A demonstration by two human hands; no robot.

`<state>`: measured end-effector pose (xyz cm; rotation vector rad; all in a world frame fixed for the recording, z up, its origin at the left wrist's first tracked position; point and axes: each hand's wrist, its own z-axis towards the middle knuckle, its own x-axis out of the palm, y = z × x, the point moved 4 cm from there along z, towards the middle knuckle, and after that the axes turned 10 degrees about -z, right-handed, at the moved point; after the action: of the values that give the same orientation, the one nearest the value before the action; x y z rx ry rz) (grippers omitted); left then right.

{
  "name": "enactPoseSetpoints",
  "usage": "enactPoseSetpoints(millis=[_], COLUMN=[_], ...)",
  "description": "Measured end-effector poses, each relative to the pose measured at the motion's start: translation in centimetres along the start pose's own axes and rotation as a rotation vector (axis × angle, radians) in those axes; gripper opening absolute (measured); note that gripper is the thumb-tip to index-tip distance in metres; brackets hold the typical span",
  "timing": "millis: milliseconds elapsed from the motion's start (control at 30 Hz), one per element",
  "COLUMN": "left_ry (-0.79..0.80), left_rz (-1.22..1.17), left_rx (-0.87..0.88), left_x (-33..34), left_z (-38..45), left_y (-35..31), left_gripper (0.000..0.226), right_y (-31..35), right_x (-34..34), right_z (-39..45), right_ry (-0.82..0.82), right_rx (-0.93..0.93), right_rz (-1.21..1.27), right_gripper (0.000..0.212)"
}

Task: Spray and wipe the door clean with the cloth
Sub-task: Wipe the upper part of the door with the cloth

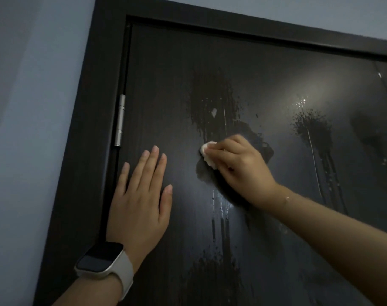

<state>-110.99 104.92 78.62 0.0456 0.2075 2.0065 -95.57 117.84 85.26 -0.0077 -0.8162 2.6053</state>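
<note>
A dark brown door [170,85] fills most of the view, shut in its dark frame. Wet spray patches and drips mark it in the middle [212,100] and to the right [311,129]. My right hand [238,166] grips a small white cloth [206,154] and presses it against the door at the lower edge of the middle wet patch; most of the cloth is hidden under the fingers. My left hand [141,202] lies flat on the door to the left of the cloth, fingers straight and pointing up, a white watch on its wrist.
A silver hinge [120,120] sits on the door's left edge, just above my left hand. The dark door frame [84,107] runs up the left and across the top, with a pale blue-grey wall [29,129] beyond it.
</note>
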Motion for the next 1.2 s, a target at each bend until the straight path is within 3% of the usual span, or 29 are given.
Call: enactPoseSetpoints(millis=[133,200,267,333,433,500,633,700,833,900,1000,1067,1133,1200], left_ry=[-0.009,-0.008,0.011,0.019,0.032,0.032,0.025,0.033,0.034,0.028,0.012,0.013,0.014,0.019], left_rz=[-0.011,-0.005,-0.002,0.002,0.019,0.018,0.012,0.011,0.027,0.016,0.01,0.017,0.028,0.039], left_rx=[0.006,0.003,0.003,-0.007,-0.013,-0.005,-0.01,-0.006,-0.01,-0.006,-0.001,-0.002,-0.003,-0.005], left_x=[0.1,0.1,0.1,0.0,0.1,0.2,0.2,0.2,0.3,0.3,0.3,0.3,0.3,0.2], left_z=[-0.1,0.0,0.0,0.0,0.0,0.0,0.0,0.0,0.0,0.0,0.0,0.0,0.0,0.0], left_y=[0.0,-0.1,-0.2,0.0,0.0,0.0,0.0,0.0,0.1,0.1,0.1,0.1,0.1,-0.1], left_gripper=[0.058,0.058,0.058,0.058,0.059,0.059,0.059,0.059,0.059,0.058,0.058,0.058,0.058,0.059], right_y=[-5.9,-5.8,-2.8,0.6,0.1,-3.6,-7.2,-3.6,0.9,-2.8,-9.1,-9.2,-5.9,-1.4], right_x=[-0.3,0.0,0.7,0.8,0.0,-0.2,-0.4,0.8,1.2,0.6,-0.3,0.1,1.3,2.4], right_z=[2.5,2.7,2.0,0.7,0.7,2.6,5.7,5.9,3.4,4.2,5.6,6.3,6.9,7.0], right_ry=[-0.12,-0.182,-0.152,-0.1,0.062,0.032,-0.091,-0.077,0.014,-0.004,-0.085,-0.124,-0.121,-0.122], right_rx=[0.304,0.422,0.339,0.103,-0.155,-0.08,0.373,0.297,-0.154,-0.086,0.312,0.458,0.428,0.219], right_rz=[-0.131,-0.112,-0.069,0.015,-0.005,-0.116,-0.172,-0.116,0.044,-0.049,-0.171,-0.176,-0.122,-0.019], right_gripper=[0.016,0.016,0.019,0.019,0.024,0.025,0.02,0.019,0.025,0.024,0.026,0.026,0.02,0.019])
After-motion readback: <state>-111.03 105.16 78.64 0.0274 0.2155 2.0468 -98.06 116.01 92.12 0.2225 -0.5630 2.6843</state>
